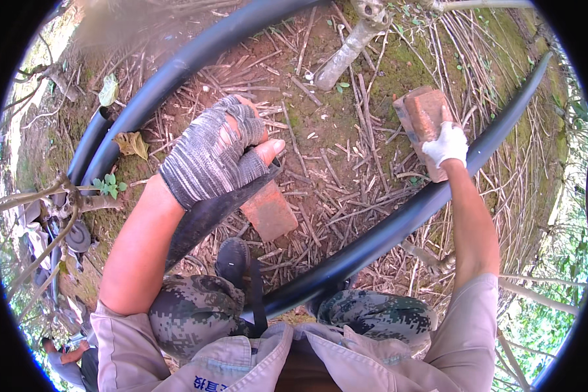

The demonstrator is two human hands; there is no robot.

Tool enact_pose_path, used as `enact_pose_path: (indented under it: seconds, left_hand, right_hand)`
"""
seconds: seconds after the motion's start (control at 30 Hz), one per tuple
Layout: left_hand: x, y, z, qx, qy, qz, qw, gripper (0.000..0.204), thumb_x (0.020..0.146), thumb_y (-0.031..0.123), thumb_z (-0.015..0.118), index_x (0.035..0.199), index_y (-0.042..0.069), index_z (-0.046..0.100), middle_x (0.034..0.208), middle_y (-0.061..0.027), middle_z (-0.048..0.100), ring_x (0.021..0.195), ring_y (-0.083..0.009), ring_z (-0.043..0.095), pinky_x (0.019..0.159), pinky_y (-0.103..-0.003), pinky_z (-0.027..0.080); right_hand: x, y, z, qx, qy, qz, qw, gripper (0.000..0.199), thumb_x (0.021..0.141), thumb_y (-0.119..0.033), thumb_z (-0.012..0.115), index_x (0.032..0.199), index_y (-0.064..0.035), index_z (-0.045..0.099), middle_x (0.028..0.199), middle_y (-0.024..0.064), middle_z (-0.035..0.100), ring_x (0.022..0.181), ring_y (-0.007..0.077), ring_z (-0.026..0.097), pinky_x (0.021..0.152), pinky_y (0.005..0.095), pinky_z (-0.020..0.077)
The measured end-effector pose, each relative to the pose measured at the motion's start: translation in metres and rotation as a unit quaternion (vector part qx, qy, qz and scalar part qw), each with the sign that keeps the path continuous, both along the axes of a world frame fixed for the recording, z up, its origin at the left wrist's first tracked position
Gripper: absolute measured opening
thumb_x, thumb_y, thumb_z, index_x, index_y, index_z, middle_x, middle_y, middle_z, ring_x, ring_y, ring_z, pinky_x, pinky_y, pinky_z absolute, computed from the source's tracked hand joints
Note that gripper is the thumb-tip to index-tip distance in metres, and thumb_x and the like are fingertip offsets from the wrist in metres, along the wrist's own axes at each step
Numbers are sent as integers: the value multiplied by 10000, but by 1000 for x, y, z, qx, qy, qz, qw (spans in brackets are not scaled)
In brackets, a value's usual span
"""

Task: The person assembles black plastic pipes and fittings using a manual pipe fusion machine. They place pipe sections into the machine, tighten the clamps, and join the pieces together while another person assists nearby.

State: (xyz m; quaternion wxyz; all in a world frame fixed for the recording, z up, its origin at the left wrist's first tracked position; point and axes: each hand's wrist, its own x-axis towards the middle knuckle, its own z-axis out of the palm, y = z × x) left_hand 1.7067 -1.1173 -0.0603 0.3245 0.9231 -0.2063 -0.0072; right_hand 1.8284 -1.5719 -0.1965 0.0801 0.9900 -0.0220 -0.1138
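My left hand point(219, 150), in a grey striped fingerless glove, is closed around the end of a black plastic pipe point(202, 225) that slants down to my left knee. Part of the pipe's end lies under the fingers. A reddish brick point(271, 212) is on the ground just beneath that end. At the right, my right hand point(448, 142) wears a white fingerless glove and grips a brick point(424, 114), one finger stretched along its edge. A second brick point(405, 117) shows against its left side. The fingers on the far side of the brick are hidden.
A long black pipe point(385, 232) crosses between my legs and passes under my right forearm. Another thick pipe point(189, 59) curves at the upper left, near a short pipe end point(98, 127). Twigs litter the soil around a stump point(353, 52). A person point(68, 359) is at lower left.
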Motion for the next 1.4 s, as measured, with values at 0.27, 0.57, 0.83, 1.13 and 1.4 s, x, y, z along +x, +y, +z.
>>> enact_pose_path:
  seconds: [0.27,0.57,0.83,1.13,1.4]
  left_hand:
    - [6,0,6,34,21,29,999,311,891,266,749,831,-20,643,808,-168,586,787,-355,606,742,-432,498]
    - [-5,-15,-13,41,-39,4,998,318,891,294,737,795,-4,682,807,-202,604,847,-397,624,767,-476,503]
    - [-2,-13,-31,55,69,-11,996,276,873,252,744,809,-10,688,799,-209,619,829,-401,618,758,-473,505]
    - [-4,-18,-3,29,20,-19,999,242,821,173,806,795,14,626,804,-159,592,764,-363,611,707,-437,509]
    - [-4,-14,29,37,19,-1,999,266,836,197,819,809,16,625,822,-158,602,753,-359,624,672,-424,511]
  right_hand:
    - [-167,200,-1,256,96,39,961,1117,683,-451,841,1591,-105,292,1377,305,487,1249,439,543,1069,487,461]
    - [-286,348,-20,312,111,25,943,1093,602,-562,878,1498,-116,438,1510,220,349,1371,413,359,1092,612,313]
    - [-136,217,-22,315,55,184,929,712,801,-350,801,1387,-70,510,1254,204,623,1167,358,616,1055,470,475]
    - [24,-20,-44,-68,-54,7,996,1202,703,-453,877,1621,-110,181,1494,315,448,1316,435,535,1088,456,466]
    - [0,6,-43,62,1,20,998,1041,628,-411,891,1479,-17,438,1179,288,648,1080,441,647,951,480,537]
